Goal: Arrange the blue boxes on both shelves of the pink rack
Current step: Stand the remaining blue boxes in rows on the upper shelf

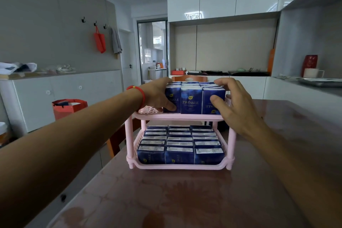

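Note:
A pink two-shelf rack (177, 116) stands on the brown table. Its lower shelf is packed with upright blue boxes (179, 144) in three rows. On the upper shelf stands a block of blue boxes (191, 101) marked TWINKLE, also three across. My left hand (157, 94) presses against the left side of this upper block, thumb on the front of the left box. My right hand (233, 102) clasps the right side, fingers over the top and thumb on the front of the right box. The left end of the upper shelf shows bare pink mesh.
The brown table (185, 200) stretches toward me in front of the rack. A wooden chair (116, 139) stands at the table's left edge, another behind the rack. A red bag (69, 107) sits on the floor at the left. A counter with a cup and red vase runs along the right.

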